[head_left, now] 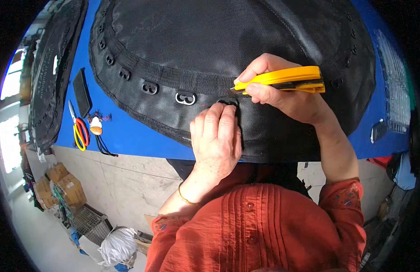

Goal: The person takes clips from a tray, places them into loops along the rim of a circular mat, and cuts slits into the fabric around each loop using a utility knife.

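My right hand (pixel 282 93) is closed around yellow-handled thread snips (pixel 282 76), their dark tip pointing left at the webbing strip (pixel 196 80). Just below that tip, my left hand (pixel 217 131) lies with bent fingertips pressed on a black plastic buckle (pixel 228 100), which they partly cover. Both hands work over a large round black mesh fabric piece (pixel 173 36). To the left of my fingers is a white-edged buckle (pixel 186 98). Several more black buckles (pixel 150 88) follow the curve of the webbing.
The fabric lies on a blue table (pixel 142 140). At left are red-and-yellow scissors (pixel 79 131), a dark phone-like slab (pixel 82 93) and a small trinket (pixel 96 126). Another black fabric piece (pixel 55 68) lies farther left. Cardboard boxes (pixel 67 188) stand on the floor.
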